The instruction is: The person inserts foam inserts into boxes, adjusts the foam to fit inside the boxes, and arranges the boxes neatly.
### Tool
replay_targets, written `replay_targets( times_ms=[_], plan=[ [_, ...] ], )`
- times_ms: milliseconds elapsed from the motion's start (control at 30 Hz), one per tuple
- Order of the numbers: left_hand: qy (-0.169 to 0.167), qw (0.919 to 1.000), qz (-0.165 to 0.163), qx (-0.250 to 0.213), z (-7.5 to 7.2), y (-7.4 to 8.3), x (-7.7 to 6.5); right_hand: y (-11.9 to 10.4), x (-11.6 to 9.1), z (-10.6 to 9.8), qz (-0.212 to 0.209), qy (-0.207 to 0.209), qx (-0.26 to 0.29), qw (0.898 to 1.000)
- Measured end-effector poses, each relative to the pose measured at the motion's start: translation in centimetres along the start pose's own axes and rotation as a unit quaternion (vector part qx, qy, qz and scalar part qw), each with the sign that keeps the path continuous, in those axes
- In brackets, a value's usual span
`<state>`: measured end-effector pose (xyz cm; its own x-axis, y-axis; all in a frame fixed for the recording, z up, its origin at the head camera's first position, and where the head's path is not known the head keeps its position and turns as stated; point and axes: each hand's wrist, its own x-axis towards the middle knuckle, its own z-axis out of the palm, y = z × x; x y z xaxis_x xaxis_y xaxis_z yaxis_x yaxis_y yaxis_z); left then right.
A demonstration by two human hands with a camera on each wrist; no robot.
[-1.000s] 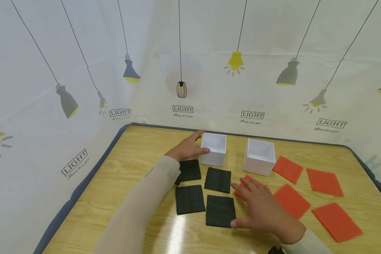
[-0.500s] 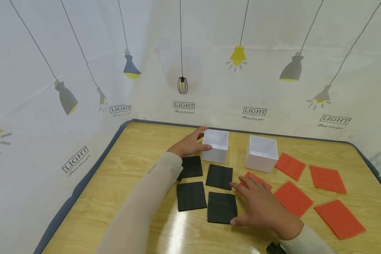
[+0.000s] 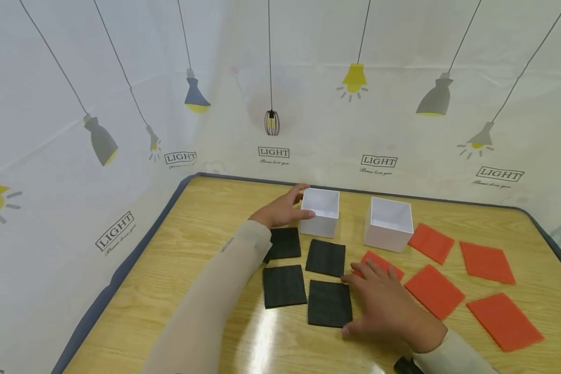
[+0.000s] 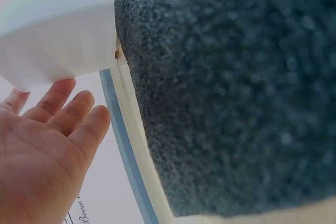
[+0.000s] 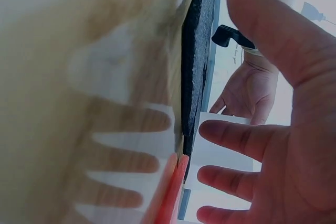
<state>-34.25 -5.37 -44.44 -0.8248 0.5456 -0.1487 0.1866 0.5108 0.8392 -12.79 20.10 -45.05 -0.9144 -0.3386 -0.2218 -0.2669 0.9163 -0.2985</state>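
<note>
The left-hand white square open-topped box (image 3: 321,210) stands near the far edge of the wooden table (image 3: 201,228), and every place below is told from it. The left hand (image 3: 282,210) rests against its left wall with straight, relaxed fingers (image 4: 63,111), thumb at the near corner; it touches the box but does not clasp it. The box looks thin-walled and light, likely to slide or tip under a careless push, so a hold across two opposite walls near the rim would suit it best.

Just in front of the box lie four flat black foam squares (image 3: 325,257), set two by two and slightly apart. They look soft, bendable and nearly weightless, lying flush on the table, so an edge or corner would have to be lifted or pinched to raise one.

In front and to the right of the box, the right hand (image 3: 385,306) lies palm down with fingers spread and straight, gripping nothing. Its fingertips reach an orange foam square (image 3: 378,262), and its thumb lies by the nearest black square (image 3: 329,304).

Right of the box stands a second white open box (image 3: 389,223). Beyond that, further right, four more orange foam squares (image 3: 488,262) lie scattered flat.
</note>
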Motion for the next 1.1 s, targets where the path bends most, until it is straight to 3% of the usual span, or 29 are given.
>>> replay_targets(
  times_ms=[800, 1100],
  plan=[
    [-0.009, 0.9999, -0.008, 0.0, -0.1, 0.0, 0.1, -0.9, 0.8, 0.5, 0.03, -0.033, -0.027, 0.999],
    [-0.008, 0.9999, -0.004, -0.006, -0.1, -0.1, 0.2, -1.6, 0.8, 0.3, 0.018, -0.025, -0.031, 0.999]
  ],
)
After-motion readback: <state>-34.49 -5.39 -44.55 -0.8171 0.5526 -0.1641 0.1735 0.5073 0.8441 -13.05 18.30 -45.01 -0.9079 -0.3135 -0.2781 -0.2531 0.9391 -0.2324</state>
